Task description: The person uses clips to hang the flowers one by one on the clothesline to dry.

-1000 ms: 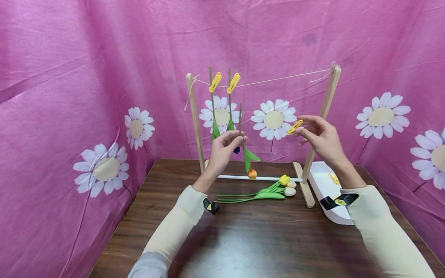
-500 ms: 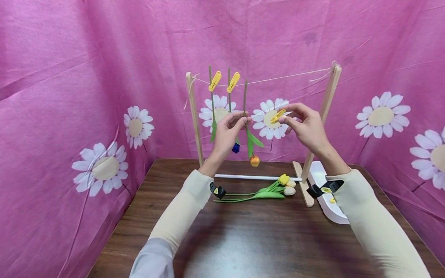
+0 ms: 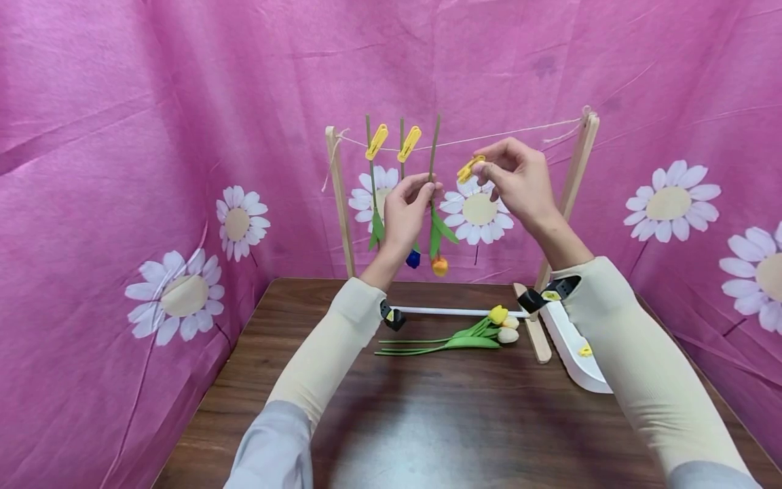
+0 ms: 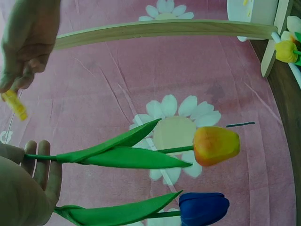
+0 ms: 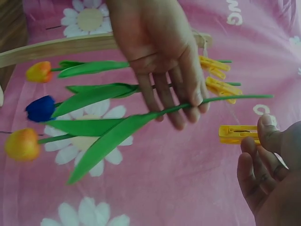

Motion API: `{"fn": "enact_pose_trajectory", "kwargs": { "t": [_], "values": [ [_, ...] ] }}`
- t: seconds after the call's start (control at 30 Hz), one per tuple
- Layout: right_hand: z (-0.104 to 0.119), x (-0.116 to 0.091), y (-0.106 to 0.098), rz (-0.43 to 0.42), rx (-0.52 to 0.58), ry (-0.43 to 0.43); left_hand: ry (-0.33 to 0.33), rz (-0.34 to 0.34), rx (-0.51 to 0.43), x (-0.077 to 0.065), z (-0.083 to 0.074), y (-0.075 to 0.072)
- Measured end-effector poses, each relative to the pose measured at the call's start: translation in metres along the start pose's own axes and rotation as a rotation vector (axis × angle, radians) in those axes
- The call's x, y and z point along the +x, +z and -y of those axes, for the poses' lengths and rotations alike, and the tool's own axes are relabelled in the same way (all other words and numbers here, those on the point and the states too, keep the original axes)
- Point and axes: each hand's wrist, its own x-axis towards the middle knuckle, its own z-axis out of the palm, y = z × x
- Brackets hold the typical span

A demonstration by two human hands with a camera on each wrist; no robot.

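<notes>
My left hand pinches the stem of an orange tulip, which hangs bloom down with its stem end above the string. In my right hand a yellow clothespin is pinched between thumb and fingers, right of the stem and apart from it. Two yellow clothespins hold two other stems on the string at the left. One of those flowers is a blue tulip; the other, an orange tulip, shows in the right wrist view.
Wooden posts carry the string, with a white rod low between them. Several tulips, yellow and white, lie on the brown table. At the right a white tray holds yellow clothespins, partly hidden by my right sleeve.
My left hand has lifted the orange tulip until its stem end rose above the string. My right hand has brought the clothespin up and left, closer to the stem.
</notes>
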Motion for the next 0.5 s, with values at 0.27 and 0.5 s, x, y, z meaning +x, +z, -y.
{"fn": "enact_pose_trajectory", "kwargs": {
  "t": [0.27, 0.5],
  "values": [
    [0.020, 0.026, 0.013, -0.038, 0.205, 0.029, -0.028, -0.052, 0.081, 0.008, -0.004, 0.007],
    [0.030, 0.044, 0.022, -0.061, 0.194, 0.088, -0.057, -0.090, 0.120, 0.011, -0.005, 0.012]
  ]
}}
